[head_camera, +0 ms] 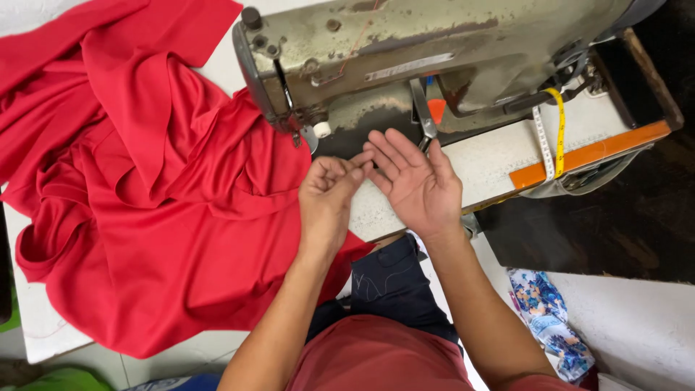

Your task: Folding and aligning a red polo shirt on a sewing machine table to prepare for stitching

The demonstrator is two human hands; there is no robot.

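Note:
My left hand point(327, 197) hovers in front of the sewing machine point(405, 51), its fingers curled and pinched together near the needle area point(298, 137); what they pinch is too small to see. My right hand point(416, 181) is beside it, palm up and fingers spread, its fingertips touching the left hand's fingertips. A large heap of red fabric point(145, 181) lies crumpled on the table to the left, its edge reaching under my left wrist.
The white sewing table point(492, 156) has an orange strip point(586, 153) along its right edge. A yellow and white measuring tape point(552, 134) hangs over it. Patterned blue cloth point(546, 318) lies on the floor at the right. The floor beyond is dark.

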